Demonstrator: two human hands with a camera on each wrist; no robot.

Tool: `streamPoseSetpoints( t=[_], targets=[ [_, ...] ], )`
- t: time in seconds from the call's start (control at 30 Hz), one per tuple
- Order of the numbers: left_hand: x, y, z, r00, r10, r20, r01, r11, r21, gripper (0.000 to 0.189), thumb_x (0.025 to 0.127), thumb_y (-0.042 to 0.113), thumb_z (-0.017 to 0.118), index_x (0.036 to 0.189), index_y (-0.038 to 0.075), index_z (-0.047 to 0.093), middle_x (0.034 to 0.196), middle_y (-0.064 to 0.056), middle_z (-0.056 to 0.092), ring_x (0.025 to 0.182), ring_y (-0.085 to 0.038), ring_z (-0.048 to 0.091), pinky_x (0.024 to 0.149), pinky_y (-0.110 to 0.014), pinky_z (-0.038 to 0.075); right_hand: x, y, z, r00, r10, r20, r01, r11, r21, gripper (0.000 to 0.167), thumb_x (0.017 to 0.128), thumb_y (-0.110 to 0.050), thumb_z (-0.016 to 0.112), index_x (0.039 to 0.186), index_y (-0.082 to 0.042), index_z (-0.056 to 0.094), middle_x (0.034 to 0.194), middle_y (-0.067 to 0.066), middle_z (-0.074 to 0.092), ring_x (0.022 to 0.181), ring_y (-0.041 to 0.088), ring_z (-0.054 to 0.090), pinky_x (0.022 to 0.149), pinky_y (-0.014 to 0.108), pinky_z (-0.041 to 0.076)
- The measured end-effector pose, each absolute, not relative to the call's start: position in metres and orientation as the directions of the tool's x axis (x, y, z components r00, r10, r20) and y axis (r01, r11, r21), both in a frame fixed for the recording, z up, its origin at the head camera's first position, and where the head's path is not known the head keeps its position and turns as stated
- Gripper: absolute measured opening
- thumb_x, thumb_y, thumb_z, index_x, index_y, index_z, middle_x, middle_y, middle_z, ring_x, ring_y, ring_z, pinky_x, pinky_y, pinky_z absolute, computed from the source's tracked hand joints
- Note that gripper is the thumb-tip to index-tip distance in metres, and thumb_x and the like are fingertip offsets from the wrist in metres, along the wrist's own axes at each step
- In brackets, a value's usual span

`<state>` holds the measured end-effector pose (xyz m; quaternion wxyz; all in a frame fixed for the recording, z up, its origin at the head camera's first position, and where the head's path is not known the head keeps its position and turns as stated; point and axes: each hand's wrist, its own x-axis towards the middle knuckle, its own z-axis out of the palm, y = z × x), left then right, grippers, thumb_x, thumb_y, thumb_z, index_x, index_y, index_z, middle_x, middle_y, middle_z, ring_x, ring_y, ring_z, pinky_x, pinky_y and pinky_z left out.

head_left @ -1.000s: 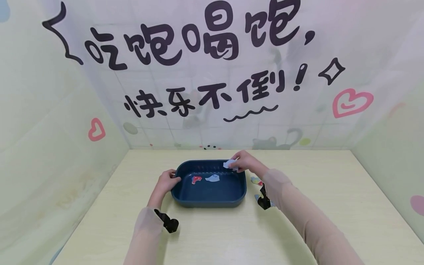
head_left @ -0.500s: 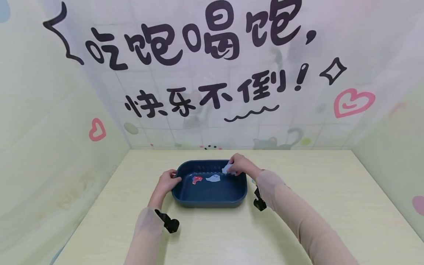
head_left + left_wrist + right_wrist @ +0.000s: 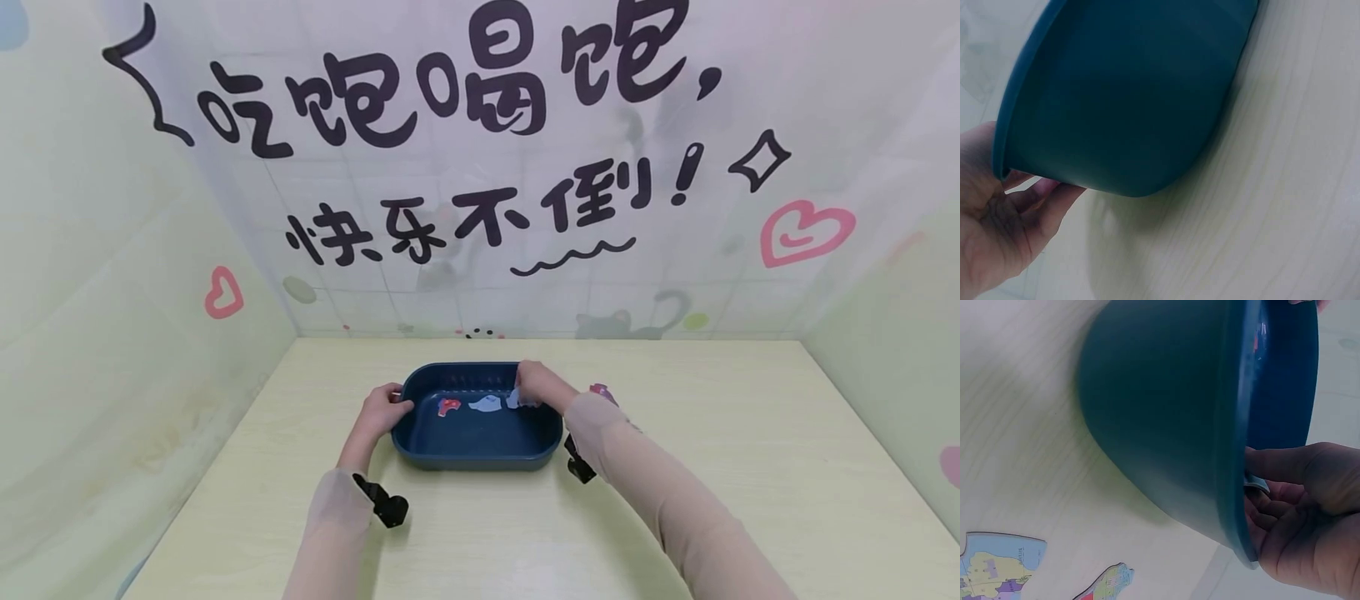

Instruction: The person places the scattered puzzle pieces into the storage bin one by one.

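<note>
A dark blue plastic basin (image 3: 476,461) stands on the table, its mouth facing up. My left hand (image 3: 380,411) grips its left rim, thumb over the edge and fingers against the outer wall, as the left wrist view (image 3: 1007,228) also shows. My right hand (image 3: 542,383) reaches over the far right rim into the basin and pinches a light blue puzzle piece (image 3: 514,400) close to the floor. In the right wrist view, only a bit of that piece (image 3: 1257,483) shows between thumb and fingers. A red piece (image 3: 448,407) and another light blue piece (image 3: 486,403) lie inside.
Right of the basin, a map-printed puzzle piece (image 3: 1004,565) and a narrower one (image 3: 1107,582) lie on the table. A red and purple piece (image 3: 602,392) shows behind the right sleeve (image 3: 645,467). A printed cloth (image 3: 480,292) hangs behind the table.
My right hand has moved from above the far right rim down into the basin, carrying the light blue puzzle piece. The left hand stays on the left rim.
</note>
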<state>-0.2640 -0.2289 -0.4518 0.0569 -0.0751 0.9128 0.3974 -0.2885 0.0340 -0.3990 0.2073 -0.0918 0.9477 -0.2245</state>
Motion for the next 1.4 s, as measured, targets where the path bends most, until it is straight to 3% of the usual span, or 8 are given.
streamPoseSetpoints(
  t=[0.2,0.43,0.53,0.97,1.17,1.3,1.4],
  targets=[
    [-0.264,-0.229,-0.452,-0.982,-0.095,-0.166,-0.186,0.674,0.714,0.039,0.087,0.013,0.055,0.121,-0.005,0.050,0.111,-0.025,0.054,0.093,-0.031,0.057,0.066,-0.034,0.052,-0.299,0.030,-0.415,-0.884,-0.258,-0.390,-0.093,0.914,-0.395,0.008,0.083,0.000,0.058,0.082,0.000,0.067,0.065,0.004,0.052,0.053,0.013,0.044,0.047,0.023,0.037],
    [-0.265,-0.230,-0.452,-0.982,-0.095,-0.162,-0.184,0.670,0.719,0.039,0.086,0.013,0.055,0.120,-0.006,0.051,0.109,-0.024,0.055,0.091,-0.030,0.057,0.066,-0.034,0.052,-0.295,0.028,-0.418,-0.907,-0.263,-0.330,-0.181,0.949,-0.258,0.014,0.084,-0.004,0.058,0.097,-0.002,0.061,0.082,0.006,0.058,0.065,0.015,0.045,0.059,0.026,0.039],
    [-0.265,-0.230,-0.453,-0.983,-0.095,-0.158,-0.181,0.671,0.719,0.038,0.086,0.013,0.056,0.119,-0.006,0.052,0.108,-0.024,0.056,0.090,-0.029,0.057,0.066,-0.034,0.051,-0.293,0.028,-0.420,-0.916,-0.268,-0.298,-0.194,0.948,-0.254,0.012,0.085,-0.003,0.055,0.095,-0.003,0.063,0.087,0.008,0.062,0.065,0.016,0.046,0.060,0.027,0.040],
    [-0.266,-0.230,-0.453,-0.984,-0.093,-0.155,-0.177,0.675,0.716,0.039,0.085,0.012,0.056,0.119,-0.006,0.052,0.109,-0.025,0.056,0.092,-0.031,0.057,0.068,-0.035,0.052,-0.288,0.032,-0.417,-0.932,-0.290,-0.216,-0.222,0.930,-0.293,0.014,0.088,-0.002,0.051,0.097,-0.002,0.061,0.095,0.011,0.063,0.073,0.018,0.051,0.071,0.032,0.047],
    [-0.264,-0.228,-0.451,-0.984,-0.092,-0.152,-0.173,0.676,0.716,0.039,0.086,0.012,0.055,0.120,-0.006,0.051,0.108,-0.025,0.056,0.090,-0.030,0.058,0.065,-0.034,0.052,-0.289,0.039,-0.412,-0.937,-0.307,-0.165,-0.239,0.911,-0.335,0.015,0.086,0.003,0.049,0.095,0.000,0.060,0.088,0.010,0.062,0.070,0.018,0.048,0.063,0.028,0.043],
    [-0.263,-0.227,-0.450,-0.984,-0.090,-0.157,-0.176,0.675,0.717,0.039,0.086,0.013,0.055,0.121,-0.006,0.051,0.109,-0.025,0.055,0.091,-0.030,0.057,0.064,-0.033,0.051,-0.294,0.046,-0.405,-0.940,-0.312,-0.140,-0.237,0.889,-0.393,0.010,0.081,0.003,0.056,0.088,0.001,0.062,0.083,0.011,0.063,0.067,0.017,0.048,0.061,0.026,0.043],
    [-0.262,-0.227,-0.450,-0.984,-0.088,-0.157,-0.175,0.676,0.716,0.040,0.087,0.013,0.054,0.121,-0.005,0.051,0.109,-0.025,0.055,0.091,-0.030,0.057,0.065,-0.033,0.051,-0.303,0.054,-0.406,-0.938,-0.315,-0.145,-0.214,0.855,-0.473,0.012,0.080,-0.003,0.062,0.091,0.001,0.064,0.089,0.011,0.066,0.068,0.018,0.057,0.064,0.029,0.050]
  ],
)
